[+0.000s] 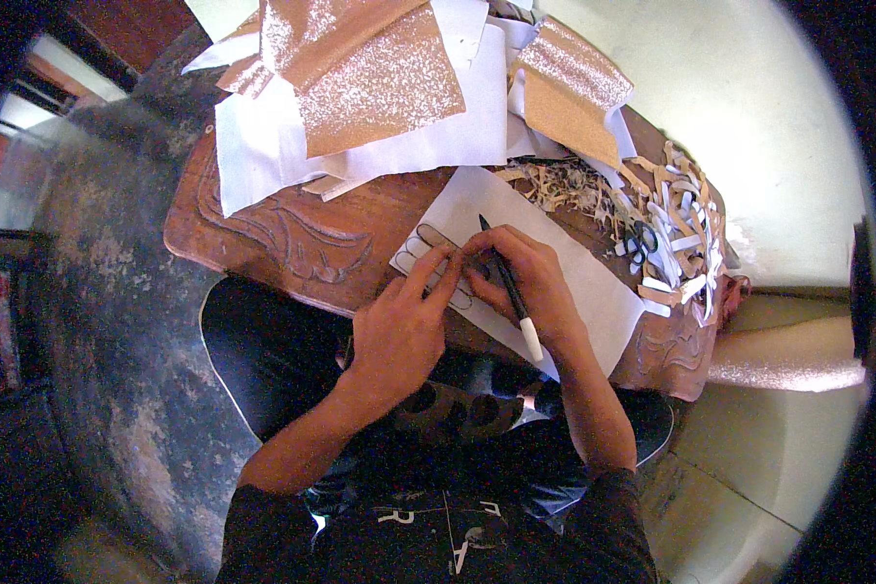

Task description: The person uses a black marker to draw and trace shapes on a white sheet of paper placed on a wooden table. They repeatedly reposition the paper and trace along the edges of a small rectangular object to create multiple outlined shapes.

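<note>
A white sheet lies slanted on the carved wooden table, with a row of rounded oblong outlines drawn along its left edge. Across the top outline rests a small brownish strip with a rounded end, partly covered by fingers. My left hand has its fingertips brought together at this strip; what they pinch is hidden. A black marker pen with a white end is held in my right hand, its dark end pointing up and away from me. The fingertips of both hands meet over the sheet.
Glittery copper-coloured sheets with white backing cover the table's far side. A smaller glittery piece lies right of them. Dark-handled scissors sit beside a heap of cut scraps at the right. A glittery roll lies beyond the table's right edge.
</note>
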`<state>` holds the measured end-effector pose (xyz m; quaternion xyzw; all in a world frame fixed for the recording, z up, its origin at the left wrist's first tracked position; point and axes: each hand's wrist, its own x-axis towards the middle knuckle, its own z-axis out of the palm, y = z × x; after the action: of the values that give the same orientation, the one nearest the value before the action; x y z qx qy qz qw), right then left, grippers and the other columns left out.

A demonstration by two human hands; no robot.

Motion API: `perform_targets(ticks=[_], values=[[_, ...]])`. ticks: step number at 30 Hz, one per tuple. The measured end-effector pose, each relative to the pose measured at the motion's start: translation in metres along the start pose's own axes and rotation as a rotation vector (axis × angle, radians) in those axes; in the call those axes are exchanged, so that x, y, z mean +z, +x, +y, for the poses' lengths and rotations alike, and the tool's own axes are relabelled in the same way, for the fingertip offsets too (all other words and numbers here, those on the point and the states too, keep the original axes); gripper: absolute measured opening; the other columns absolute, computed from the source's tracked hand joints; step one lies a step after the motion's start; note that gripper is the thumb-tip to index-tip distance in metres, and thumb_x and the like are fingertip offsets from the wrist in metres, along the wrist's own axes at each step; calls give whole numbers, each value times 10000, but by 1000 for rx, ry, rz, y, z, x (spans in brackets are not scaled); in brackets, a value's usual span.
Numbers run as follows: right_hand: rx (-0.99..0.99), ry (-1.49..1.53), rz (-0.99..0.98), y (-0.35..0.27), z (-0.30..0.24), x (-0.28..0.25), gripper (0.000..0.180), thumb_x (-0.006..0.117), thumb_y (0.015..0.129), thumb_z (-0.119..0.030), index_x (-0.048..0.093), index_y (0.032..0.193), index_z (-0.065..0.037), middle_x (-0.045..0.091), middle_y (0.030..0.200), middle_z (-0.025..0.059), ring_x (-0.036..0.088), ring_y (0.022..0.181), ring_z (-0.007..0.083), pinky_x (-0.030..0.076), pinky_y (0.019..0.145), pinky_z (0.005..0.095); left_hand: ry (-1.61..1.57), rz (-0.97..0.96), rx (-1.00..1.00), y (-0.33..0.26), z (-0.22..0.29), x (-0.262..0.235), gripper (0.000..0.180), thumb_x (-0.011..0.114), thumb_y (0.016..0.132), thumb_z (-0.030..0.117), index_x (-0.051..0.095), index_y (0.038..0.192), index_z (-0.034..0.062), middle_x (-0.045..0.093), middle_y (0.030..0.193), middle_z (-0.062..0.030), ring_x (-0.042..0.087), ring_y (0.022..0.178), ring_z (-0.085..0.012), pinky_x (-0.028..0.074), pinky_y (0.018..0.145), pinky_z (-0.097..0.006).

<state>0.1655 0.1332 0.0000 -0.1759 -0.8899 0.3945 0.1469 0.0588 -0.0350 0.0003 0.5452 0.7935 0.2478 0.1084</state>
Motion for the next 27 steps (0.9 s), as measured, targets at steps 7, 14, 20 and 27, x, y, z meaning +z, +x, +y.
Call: perform_targets(ticks=[7,14,20,27], values=[[138,55,-127,-4,-7,-17,257,668,794,-52,675,1051,-60,703,1013,142,699,937,315,542,846,378,20,-39,-46,1,-4,2,594,634,777,22,571,1360,120,571,1353,-39,700,886,-286,598,728,-402],[-4,26,-41,-7,10,-13,244,706,779,-17,662,1014,-62,713,885,96,692,769,198,547,722,308,30,-31,-2,3,-1,-3,589,625,789,23,574,1364,140,573,1356,-54,707,901,-279,600,711,-390],[-8,54,-32,-7,15,-10,248,709,783,-17,660,1023,-56,707,873,89,679,768,182,543,722,301,36,-52,-16,3,0,-4,595,620,779,15,582,1359,142,564,1363,-45,708,880,-267,601,693,-388],[37,65,-61,-9,17,-11,252,697,776,-20,662,1022,-59,710,895,89,680,799,182,539,745,301,26,-46,-8,2,-3,-1,590,617,780,12,588,1355,140,555,1371,-46,707,857,-275,598,691,-395]])
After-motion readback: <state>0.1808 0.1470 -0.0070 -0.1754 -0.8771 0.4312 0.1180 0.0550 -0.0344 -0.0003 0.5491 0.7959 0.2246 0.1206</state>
